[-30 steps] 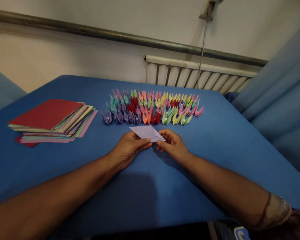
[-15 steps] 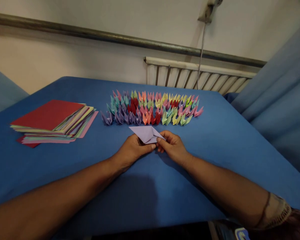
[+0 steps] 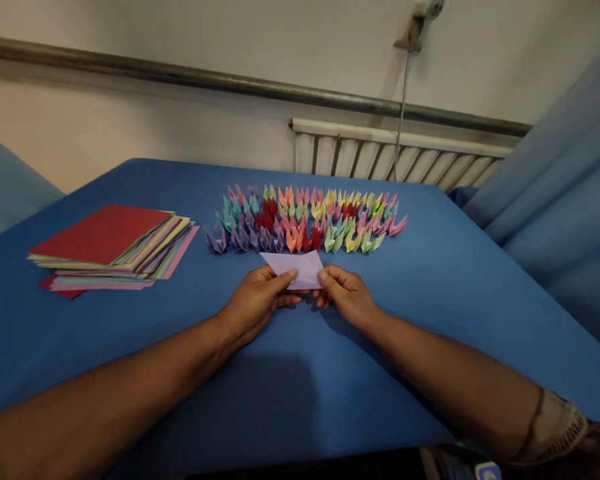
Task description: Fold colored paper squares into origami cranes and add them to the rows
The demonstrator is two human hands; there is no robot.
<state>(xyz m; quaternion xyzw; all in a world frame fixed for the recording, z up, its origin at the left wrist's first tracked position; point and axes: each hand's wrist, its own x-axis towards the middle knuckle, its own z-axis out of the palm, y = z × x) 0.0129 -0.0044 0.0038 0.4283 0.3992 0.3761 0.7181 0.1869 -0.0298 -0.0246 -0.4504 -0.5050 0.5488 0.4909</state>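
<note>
A folded sheet of lavender origami paper (image 3: 304,268) is held up between my two hands, just in front of the nearest paper cranes (image 3: 294,239). My left hand (image 3: 260,293) pinches its left side, thumb lying on top and fingers underneath. At the right edge, my right hand (image 3: 344,291) grips the paper with the thumb on its face and the other fingers curled behind. Its outline has a point toward the upper left and a slanted right side. The underside of the paper is hidden.
Several rows of colourful folded cranes stand across the blue table (image 3: 410,320). To the left lies a stack of coloured paper (image 3: 105,233), red on top. Behind are a radiator (image 3: 350,147) and a wall pipe (image 3: 220,81); a blue curtain (image 3: 570,180) hangs at right.
The right flap of the lavender paper now lies differently, and its right point no longer shows. My left thumb has moved up onto the paper's face. The view has shifted slightly.
</note>
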